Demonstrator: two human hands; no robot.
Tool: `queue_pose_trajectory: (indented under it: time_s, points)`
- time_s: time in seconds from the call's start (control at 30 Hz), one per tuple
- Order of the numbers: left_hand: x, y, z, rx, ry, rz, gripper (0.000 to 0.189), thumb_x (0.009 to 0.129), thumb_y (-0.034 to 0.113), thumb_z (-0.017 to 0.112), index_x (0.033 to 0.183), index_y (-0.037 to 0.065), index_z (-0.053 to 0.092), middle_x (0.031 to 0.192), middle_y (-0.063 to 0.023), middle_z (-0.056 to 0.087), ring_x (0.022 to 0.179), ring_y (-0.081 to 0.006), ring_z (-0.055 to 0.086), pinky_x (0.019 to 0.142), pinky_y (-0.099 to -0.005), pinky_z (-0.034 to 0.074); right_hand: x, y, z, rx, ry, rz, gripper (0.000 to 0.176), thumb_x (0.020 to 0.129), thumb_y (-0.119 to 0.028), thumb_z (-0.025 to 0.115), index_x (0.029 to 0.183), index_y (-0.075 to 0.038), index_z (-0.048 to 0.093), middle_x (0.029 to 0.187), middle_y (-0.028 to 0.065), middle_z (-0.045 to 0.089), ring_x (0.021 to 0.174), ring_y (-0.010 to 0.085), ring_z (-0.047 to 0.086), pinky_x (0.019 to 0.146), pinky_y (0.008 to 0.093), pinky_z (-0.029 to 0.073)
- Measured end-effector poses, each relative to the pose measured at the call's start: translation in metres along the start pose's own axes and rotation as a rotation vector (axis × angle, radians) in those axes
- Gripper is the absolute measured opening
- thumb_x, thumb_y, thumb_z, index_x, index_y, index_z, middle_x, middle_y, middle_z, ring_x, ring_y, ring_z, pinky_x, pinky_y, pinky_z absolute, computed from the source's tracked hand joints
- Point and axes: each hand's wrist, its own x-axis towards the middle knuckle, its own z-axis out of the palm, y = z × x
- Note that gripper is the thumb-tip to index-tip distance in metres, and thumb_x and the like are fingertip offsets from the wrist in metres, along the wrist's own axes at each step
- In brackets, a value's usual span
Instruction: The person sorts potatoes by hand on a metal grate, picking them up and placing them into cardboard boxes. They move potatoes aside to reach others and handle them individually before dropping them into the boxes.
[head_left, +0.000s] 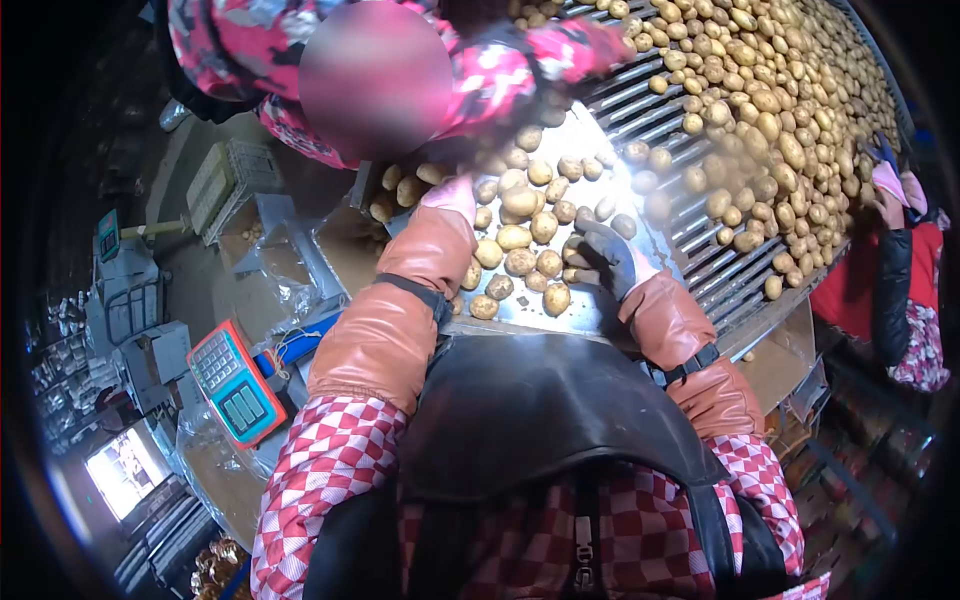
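Loose potatoes (514, 237) lie on a shiny metal tray (590, 310) in front of me. My left hand (452, 196), in a pink glove, is at the tray's left side beside the potatoes; its fingers are mostly hidden. On the right, my right hand (612, 255), in a grey and pale glove, rests low over the tray. Its fingers are stretched apart and point left at the nearest potatoes, without a clear grip on any. Brown sleeve covers reach up both my forearms.
A slatted metal rack (715, 262) runs up the right under a large potato heap (770, 110). One co-worker in a pink patterned jacket (500, 80) leans in opposite; another's hand (888, 200) is far right. An orange-edged scale (237, 385) and cardboard boxes stand left.
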Motion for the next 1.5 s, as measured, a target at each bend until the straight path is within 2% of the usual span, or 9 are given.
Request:
queue_pose_trajectory:
  time_s: [0.27,0.53,0.8,0.87,0.97,1.07,1.13,1.2,1.5]
  points:
    - [-0.024,-0.04,0.012,-0.391,0.235,-0.095,0.026,0.085,0.023,0.065,0.11,0.016,0.068,0.11,-0.0204,0.065,0.106,-0.0364,0.062,0.093,-0.0422,0.048,-0.002,-0.044,0.027,-0.525,0.025,-0.128,0.042,0.097,-0.025,0.059,0.133,-0.002,0.055,0.111,0.0108,0.065,0.096,0.019,0.061,0.087,0.0305,0.051]
    - [-0.04,0.001,0.021,-0.1,0.056,0.076,0.037,0.095,0.014,0.04,0.126,0.011,0.061,0.123,-0.0193,0.061,0.115,-0.0366,0.059,0.099,-0.0431,0.046,0.083,-0.047,0.078,-1.644,-0.149,-0.689,0.038,0.085,-0.028,0.062,0.122,-0.017,0.061,0.118,0.0184,0.058,0.118,0.0352,0.054,0.099,0.0421,0.045]
    - [-0.017,0.006,0.028,0.073,-0.067,0.209,0.033,0.096,0.016,0.039,0.122,0.005,0.057,0.118,-0.0203,0.063,0.111,-0.0344,0.061,0.095,-0.0449,0.047,-0.004,-0.057,-0.025,-0.063,-0.154,-0.134,0.058,0.091,-0.023,0.061,0.141,-0.004,0.038,0.084,0.0052,0.061,0.061,0.0126,0.053,0.049,0.0238,0.037]
    - [-0.016,0.002,0.016,0.021,-0.151,0.124,0.037,0.094,0.016,0.046,0.129,0.01,0.055,0.124,-0.0193,0.062,0.116,-0.0338,0.059,0.099,-0.0433,0.046,-0.119,-0.06,-0.004,-0.506,0.315,-0.543,0.046,0.096,-0.033,0.053,0.133,-0.007,0.049,0.089,0.0066,0.064,0.068,0.016,0.061,0.052,0.0226,0.044]
    - [-0.022,-0.012,0.01,-0.174,-0.161,0.031,0.042,0.089,0.01,0.052,0.131,0.015,0.055,0.129,-0.0163,0.06,0.121,-0.0337,0.056,0.102,-0.0426,0.044,-0.176,0.031,-0.182,0.394,0.695,-0.292,0.04,0.095,-0.043,0.054,0.11,-0.008,0.064,0.085,0.0073,0.068,0.06,0.0169,0.061,0.051,0.0288,0.048]
    - [-0.036,-0.005,0.006,-0.36,-0.078,-0.059,0.045,0.087,0.026,0.065,0.131,0.015,0.056,0.129,-0.0179,0.059,0.121,-0.0351,0.055,0.102,-0.042,0.044,-0.257,0.147,-0.376,-0.91,1.348,-0.553,0.047,0.09,-0.029,0.065,0.129,-0.003,0.057,0.103,0.014,0.066,0.073,0.0221,0.065,0.062,0.0327,0.054]
    - [-0.048,0.018,0.005,-0.356,0.005,0.048,0.046,0.087,0.029,0.066,0.13,0.015,0.057,0.128,-0.0185,0.059,0.119,-0.0361,0.056,0.101,-0.0423,0.045,-0.271,0.108,-0.316,-1.457,1.588,-0.244,0.052,0.09,-0.018,0.066,0.138,-0.007,0.051,0.112,0.0131,0.063,0.079,0.02,0.064,0.068,0.0316,0.054]
    - [-0.056,0.04,0.015,-0.348,0.092,0.281,0.047,0.087,0.034,0.066,0.129,0.017,0.056,0.126,-0.0197,0.058,0.115,-0.0384,0.058,0.099,-0.0443,0.046,-0.209,0.061,-0.234,-0.076,1.157,-0.624,0.043,0.091,-0.014,0.065,0.133,-0.012,0.057,0.099,0.0068,0.065,0.073,0.0147,0.061,0.062,0.0283,0.05]
    - [-0.008,0.008,0.017,0.075,0.136,0.155,0.034,0.089,0.025,0.058,0.119,0.01,0.062,0.109,-0.0209,0.066,0.104,-0.0391,0.063,0.088,-0.0453,0.051,-0.063,0.024,-0.077,-1.126,0.377,-0.097,0.021,0.093,-0.018,0.064,0.108,-0.005,0.068,0.097,0.011,0.071,0.089,0.0214,0.065,0.083,0.0317,0.051]
